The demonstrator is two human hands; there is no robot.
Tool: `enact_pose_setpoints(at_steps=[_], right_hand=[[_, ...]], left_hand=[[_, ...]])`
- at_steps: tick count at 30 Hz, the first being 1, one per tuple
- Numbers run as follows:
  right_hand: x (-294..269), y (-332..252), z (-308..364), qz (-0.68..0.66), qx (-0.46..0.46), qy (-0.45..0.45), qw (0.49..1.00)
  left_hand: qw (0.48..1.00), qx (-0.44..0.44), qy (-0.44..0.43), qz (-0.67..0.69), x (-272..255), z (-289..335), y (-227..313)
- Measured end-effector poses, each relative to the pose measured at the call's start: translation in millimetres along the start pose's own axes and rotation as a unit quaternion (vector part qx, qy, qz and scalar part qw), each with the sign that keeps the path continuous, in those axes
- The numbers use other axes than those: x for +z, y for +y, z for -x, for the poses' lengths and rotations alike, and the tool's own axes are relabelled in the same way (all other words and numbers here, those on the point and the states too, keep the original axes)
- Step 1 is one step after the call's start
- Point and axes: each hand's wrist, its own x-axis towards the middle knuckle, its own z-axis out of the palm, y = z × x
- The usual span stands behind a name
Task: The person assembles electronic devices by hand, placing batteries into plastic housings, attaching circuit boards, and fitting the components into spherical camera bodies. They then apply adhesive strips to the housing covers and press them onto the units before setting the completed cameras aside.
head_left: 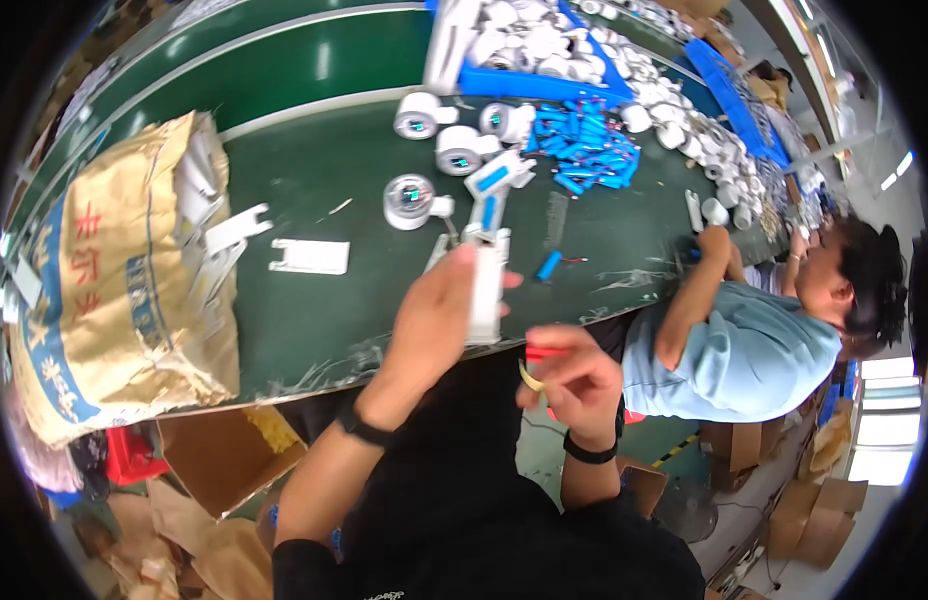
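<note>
My left hand (436,312) is closed around a long white plastic housing (487,295) at the table's front edge. Beyond its far end lie white plastic pieces with a blue battery cell (493,180) on one of them. Just off the edge, to the right, my right hand (582,385) pinches a thin curved yellowish strip (530,378). Something red shows beside those fingers; its kind is unclear. Ahead of my left hand stand several white round lamp-like heads (411,200) with clear fronts and greenish insides. A loose blue cell with a red wire (550,266) lies nearby.
A flat white plate (312,257) rests left of my hand, beside a paper sack (114,290) of similar plates. Blue cells (584,148) are heaped at the back, before a blue tray (609,88) of white parts. A co-worker in light blue (744,345) sits at right.
</note>
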Motion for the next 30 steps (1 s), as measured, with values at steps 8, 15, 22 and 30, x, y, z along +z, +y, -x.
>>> enact_pose_setpoints(at_steps=[8,15,22,30], right_hand=[[-39.5,2.8,70.9,0.006,0.019,0.158,0.987],[-57.9,21.8,71.6,0.050,-0.002,0.198,0.979],[-2.5,35.5,-4.4,-0.107,0.003,0.092,0.990],[113.9,58.7,-94.7,0.356,0.150,-0.003,0.922]], left_hand=[[0.985,0.081,-0.004,-0.153,159.9,-191.8,-124.7],[0.867,0.335,0.056,-0.366,117.8,-112.5,-71.0],[0.644,0.300,0.224,-0.667,-136.6,1.7,21.4],[0.645,0.268,0.127,-0.704,-179.1,11.4,14.3]])
